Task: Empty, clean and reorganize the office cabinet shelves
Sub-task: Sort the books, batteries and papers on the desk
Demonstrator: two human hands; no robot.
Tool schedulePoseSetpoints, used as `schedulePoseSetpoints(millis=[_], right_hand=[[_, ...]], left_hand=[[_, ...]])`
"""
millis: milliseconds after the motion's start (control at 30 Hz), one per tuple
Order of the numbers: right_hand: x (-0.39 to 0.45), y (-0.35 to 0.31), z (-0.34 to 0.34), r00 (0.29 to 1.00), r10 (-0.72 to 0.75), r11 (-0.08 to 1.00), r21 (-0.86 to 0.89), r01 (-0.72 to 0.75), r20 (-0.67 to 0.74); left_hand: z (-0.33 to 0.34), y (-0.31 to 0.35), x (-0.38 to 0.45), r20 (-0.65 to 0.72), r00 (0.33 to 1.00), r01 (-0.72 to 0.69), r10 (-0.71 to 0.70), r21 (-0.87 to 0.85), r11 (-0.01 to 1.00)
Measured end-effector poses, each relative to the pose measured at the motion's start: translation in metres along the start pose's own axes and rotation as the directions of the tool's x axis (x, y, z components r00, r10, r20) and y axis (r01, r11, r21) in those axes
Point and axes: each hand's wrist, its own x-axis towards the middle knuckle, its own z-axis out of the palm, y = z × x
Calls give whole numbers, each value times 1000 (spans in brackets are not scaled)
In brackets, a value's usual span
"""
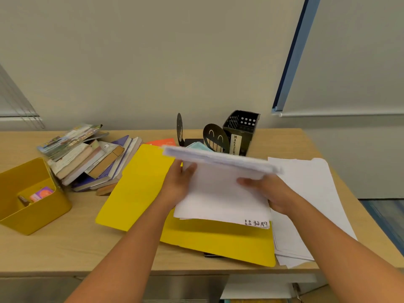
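The table (72, 243) carries the emptied cabinet contents. At its centre lies an open yellow folder (140, 189), one leaf spread to the left, the other running near and right. Loose white sheets (310, 193) lie at the right, touching the folder's right edge. A toppled heap of books (91, 158) lies far left, with a yellow bin (32, 206) near it on the left edge. At the far centre stand a black mesh holder (242, 127) and two smiley bookends (215, 137).

The paper stack (220, 193) is held above the folder's right leaf, tilted, far edge raised and blurred, near edge low and close to the folder. Its long axis appears to run near to far. The page label at the near right corner reads upside down, so the sheet tops point toward the person.

The left hand (178, 184) grips the stack's left edge, thumb on top. The right hand (273, 193) grips the right edge, fingers curled over the upper face.

The step in hand is probably squaring the stack for filing. To do it well:
1. Keep both grips on opposite edges.
2. Tap the low edge on the folder until all sheets align.
3. Lay the stack flat inside the right leaf, clear of the loose sheets.
4. Close the left leaf over it.
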Motion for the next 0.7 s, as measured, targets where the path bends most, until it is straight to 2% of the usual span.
schedulePoseSetpoints(millis=[67, 133, 200, 333, 433, 500, 567, 700], right_hand=[[6, 8, -5, 992, -48, 997, 57, 54, -115], [8, 15, -9, 958, -70, 995, 55, 89, -276], [6, 25, -9, 941, -51, 999, -17, 48, -336], [5, 50, -7, 920, 50, 995, -60, -80, -389], [10, 55, -5, 899, 68, 990, -79, -113, -433], [13, 55, -5, 888, 66, 991, -73, -111, -455], [15, 55, -5, 887, 74, 993, -46, -107, -457], [16, 63, -6, 912, 135, 990, 7, -143, -387]], left_hand=[[8, -4, -9, 45, 997, -58, 60, -38, 998], [10, -18, -18, 93, 996, -12, 13, -8, 1000], [14, -34, -26, 110, 991, 67, -71, 42, 997], [21, -53, -31, 85, 988, 110, -129, 197, 974], [21, -53, -28, 110, 991, 13, -76, 486, 874], [21, -53, -22, 145, 988, -51, -43, 586, 809], [21, -53, -18, 160, 983, -24, -90, 597, 802], [24, -46, -13, 120, 977, 92, -175, 502, 860]])
